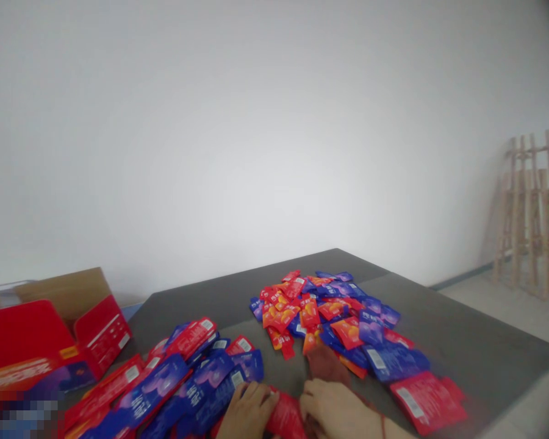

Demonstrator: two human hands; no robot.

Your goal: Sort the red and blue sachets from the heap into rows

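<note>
At the bottom centre, a red packet (286, 416) lies between my two hands. My left hand (248, 411) is closed, its fingers curled over the packet's left side. My right hand (336, 407), also closed, pinches at its right edge; a thin red cord circles that wrist. A dark brown thing (328, 366) shows behind and beneath the right hand, its kind unclear. To the left, a heap of blue and red packets (201, 381) overlaps in rows. Beyond my right hand spreads a looser pile of red, orange and blue packets (318, 305).
A red printed carton (22, 341) with a raised side flap stands at the left, a brown cardboard box (68, 292) behind it. The dark grey table (476, 341) ends at a corner near the white wall (274, 140). Wooden racks (535, 213) stand at the far right.
</note>
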